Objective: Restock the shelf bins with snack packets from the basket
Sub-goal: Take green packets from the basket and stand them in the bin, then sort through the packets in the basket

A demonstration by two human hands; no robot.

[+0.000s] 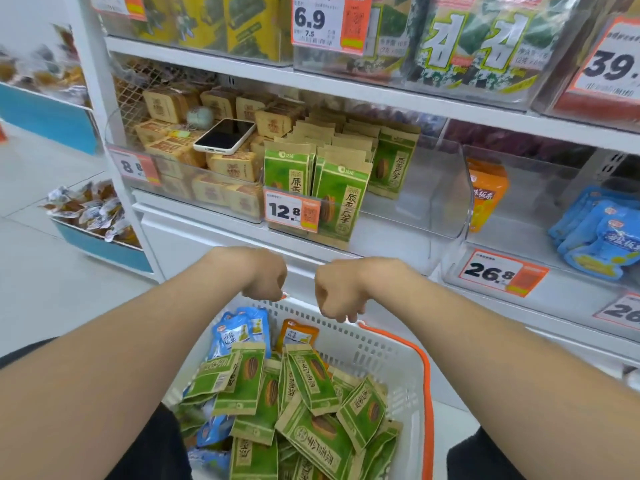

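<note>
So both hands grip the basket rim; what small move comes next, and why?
Probably the right hand lets go of the basket and takes a green packet from the pile's top: the bin of matching packets has bare floor on its right.

The top price tag [330, 22] reads 6.9 and, smaller, 7.5. The tag [291, 211] before the green packets [343, 199] reads 12.8. The lower right tag [502, 273] reads 26.8. The seaweed packs [485, 46] show 김.

I stand on a pale tiled floor [41, 271] before white shelving [207, 61]; blue-fronted display stands [48, 119] line my left.
</note>
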